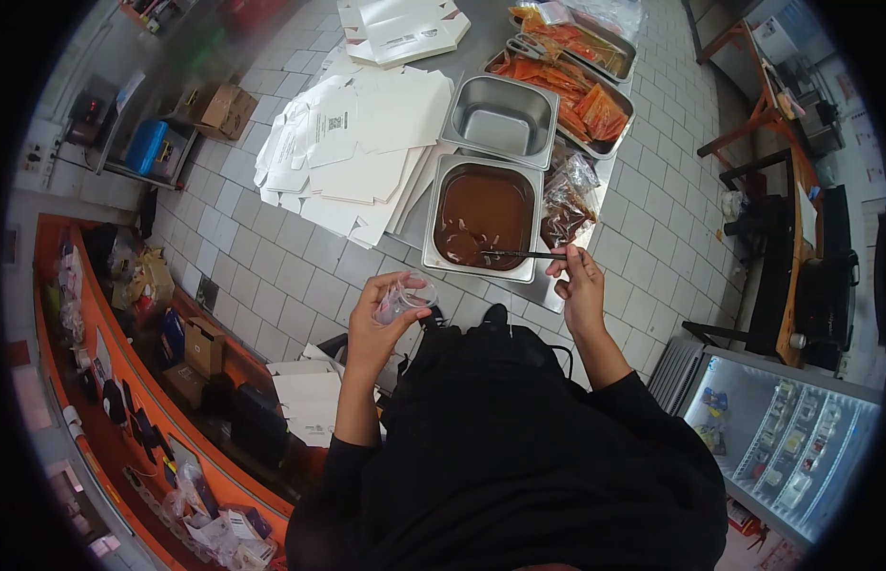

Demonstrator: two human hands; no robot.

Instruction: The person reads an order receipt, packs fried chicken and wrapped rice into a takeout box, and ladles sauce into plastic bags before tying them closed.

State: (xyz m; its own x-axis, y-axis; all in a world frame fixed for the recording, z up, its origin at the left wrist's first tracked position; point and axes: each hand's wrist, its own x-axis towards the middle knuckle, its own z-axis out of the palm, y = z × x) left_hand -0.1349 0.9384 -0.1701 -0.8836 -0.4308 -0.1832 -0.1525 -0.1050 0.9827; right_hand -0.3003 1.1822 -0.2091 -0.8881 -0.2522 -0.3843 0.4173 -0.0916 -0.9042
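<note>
My left hand (pixel 374 319) is closed round a small clear plastic cup (pixel 405 297), left of and below the metal pan of brown sauce. In my right hand (pixel 580 281) is the handle of a dark ladle (pixel 527 254), whose far end dips into the brown sauce (pixel 486 209). The sauce fills a square metal pan (pixel 432 219) at the table's near edge. Behind it stands an empty metal pan (pixel 501 116). A clear plastic bag with something dark in it (pixel 570 200) lies right of the sauce pan.
Flat white cardboard boxes (pixel 367 133) are stacked left of the pans. Beyond the pans, metal trays hold orange-red food (pixel 581 100), with scissors (pixel 529 48) on one. A glass-door fridge (pixel 776 438) stands at lower right, an orange counter (pixel 110 381) at left.
</note>
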